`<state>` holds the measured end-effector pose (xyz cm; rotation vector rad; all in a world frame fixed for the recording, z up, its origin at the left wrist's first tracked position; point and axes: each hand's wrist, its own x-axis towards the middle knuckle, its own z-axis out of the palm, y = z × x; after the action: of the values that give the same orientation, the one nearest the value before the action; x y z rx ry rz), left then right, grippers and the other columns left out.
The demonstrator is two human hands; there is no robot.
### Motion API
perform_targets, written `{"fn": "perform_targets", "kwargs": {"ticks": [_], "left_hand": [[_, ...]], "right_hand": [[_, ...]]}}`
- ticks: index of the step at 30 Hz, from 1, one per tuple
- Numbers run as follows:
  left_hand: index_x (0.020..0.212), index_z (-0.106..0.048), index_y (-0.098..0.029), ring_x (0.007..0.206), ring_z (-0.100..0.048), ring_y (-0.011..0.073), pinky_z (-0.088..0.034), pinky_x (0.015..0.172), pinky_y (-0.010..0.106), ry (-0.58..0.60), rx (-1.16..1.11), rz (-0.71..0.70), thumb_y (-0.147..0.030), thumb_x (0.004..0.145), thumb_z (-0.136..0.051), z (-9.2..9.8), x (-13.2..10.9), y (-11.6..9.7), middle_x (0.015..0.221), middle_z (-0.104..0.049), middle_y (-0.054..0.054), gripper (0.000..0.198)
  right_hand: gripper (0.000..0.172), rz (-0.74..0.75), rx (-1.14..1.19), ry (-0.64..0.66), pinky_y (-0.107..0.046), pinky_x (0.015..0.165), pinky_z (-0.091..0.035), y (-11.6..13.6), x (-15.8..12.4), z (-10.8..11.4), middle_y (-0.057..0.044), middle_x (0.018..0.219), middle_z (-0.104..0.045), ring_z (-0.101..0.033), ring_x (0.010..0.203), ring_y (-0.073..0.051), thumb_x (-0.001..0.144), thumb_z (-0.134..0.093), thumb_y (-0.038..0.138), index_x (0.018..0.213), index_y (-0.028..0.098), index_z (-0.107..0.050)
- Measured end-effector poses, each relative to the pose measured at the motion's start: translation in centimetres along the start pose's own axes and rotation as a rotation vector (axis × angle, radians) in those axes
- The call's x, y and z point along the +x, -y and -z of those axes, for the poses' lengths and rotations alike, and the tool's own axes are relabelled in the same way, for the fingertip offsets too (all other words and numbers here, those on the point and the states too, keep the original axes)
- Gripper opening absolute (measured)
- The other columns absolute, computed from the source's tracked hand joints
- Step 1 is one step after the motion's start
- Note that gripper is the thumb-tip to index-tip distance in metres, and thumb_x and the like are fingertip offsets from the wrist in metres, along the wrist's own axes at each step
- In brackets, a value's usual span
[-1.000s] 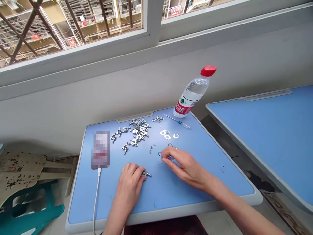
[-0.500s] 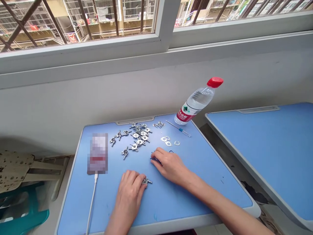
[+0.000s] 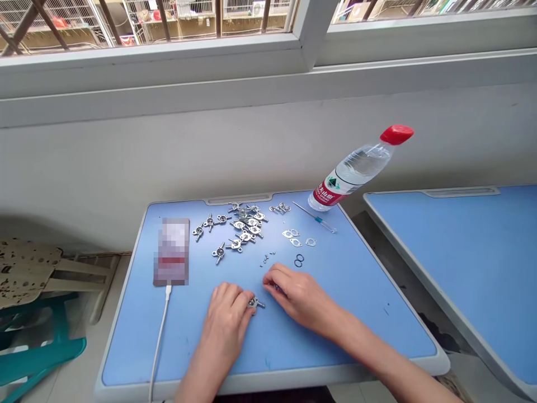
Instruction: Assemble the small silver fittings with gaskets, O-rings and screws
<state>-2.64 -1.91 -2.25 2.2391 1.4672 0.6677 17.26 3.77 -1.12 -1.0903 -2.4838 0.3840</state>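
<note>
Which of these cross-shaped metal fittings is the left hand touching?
The lone fitting under the fingertips of the left hand, apart from the other fittings piled on the blue desk.

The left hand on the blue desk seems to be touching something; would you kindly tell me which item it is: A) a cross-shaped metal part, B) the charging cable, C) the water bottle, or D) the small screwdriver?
A: the fingertips of the left hand rest against the cross-shaped metal part near the front of the desk.
</note>
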Motion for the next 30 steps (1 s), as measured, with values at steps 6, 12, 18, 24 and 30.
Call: {"fn": "perform_targets", "kwargs": {"ticks": [6, 12, 18, 24, 30], "left_hand": [[0.099, -0.056, -0.021, 0.081, -0.050, 0.0206, -0.042, 0.070, 0.035, -0.002, 0.018, 0.002, -0.012, 0.093, -0.052, -0.2, 0.0, 0.1, 0.089, -0.058, 0.003, 0.011], [0.095, -0.056, -0.020, 0.080, -0.050, 0.0201, -0.043, 0.070, 0.034, -0.004, 0.019, -0.001, -0.010, 0.093, -0.051, 0.0, 0.0, -0.1, 0.087, -0.059, 0.003, 0.011], [0.086, -0.056, -0.019, 0.077, -0.048, 0.0193, -0.042, 0.068, 0.034, -0.030, 0.045, -0.009, -0.011, 0.093, -0.050, -0.2, 0.1, -0.1, 0.083, -0.057, 0.002, 0.013], [0.085, -0.056, -0.019, 0.077, -0.048, 0.0194, -0.042, 0.068, 0.033, -0.035, 0.045, -0.014, -0.010, 0.092, -0.052, -0.1, 0.1, -0.1, 0.082, -0.056, 0.002, 0.012], [0.087, -0.057, -0.019, 0.077, -0.049, 0.0192, -0.043, 0.068, 0.032, -0.032, 0.034, -0.014, -0.010, 0.092, -0.053, 0.1, 0.1, -0.2, 0.082, -0.056, 0.002, 0.012]], "right_hand": [[0.028, 0.133, -0.193, 0.051, -0.028, 0.046, -0.024, 2.2, -0.7, 0.2, -0.001, 0.071, -0.055, -0.043, 0.049, -0.013, 0.093, -0.034, 0.004, 0.080, 0.018, -0.056], [0.034, 0.197, -0.375, 0.158, -0.030, 0.044, -0.018, 3.4, -0.2, 0.8, -0.001, 0.068, -0.052, -0.038, 0.044, -0.012, 0.080, -0.032, -0.009, 0.075, 0.018, -0.052], [0.031, 0.186, -0.439, 0.230, -0.030, 0.045, -0.018, 4.3, 0.3, 1.1, 0.000, 0.069, -0.051, -0.042, 0.045, -0.012, 0.073, -0.039, -0.010, 0.073, 0.020, -0.049], [0.035, 0.141, -0.448, 0.323, -0.029, 0.045, -0.016, 4.4, 0.5, 1.0, 0.000, 0.068, -0.052, -0.042, 0.045, -0.012, 0.062, -0.042, -0.013, 0.073, 0.019, -0.050], [0.030, 0.062, -0.321, 0.337, -0.028, 0.045, -0.020, 4.0, 0.7, 0.5, -0.001, 0.068, -0.055, -0.044, 0.046, -0.012, 0.071, -0.044, -0.010, 0.071, 0.018, -0.052]]}}
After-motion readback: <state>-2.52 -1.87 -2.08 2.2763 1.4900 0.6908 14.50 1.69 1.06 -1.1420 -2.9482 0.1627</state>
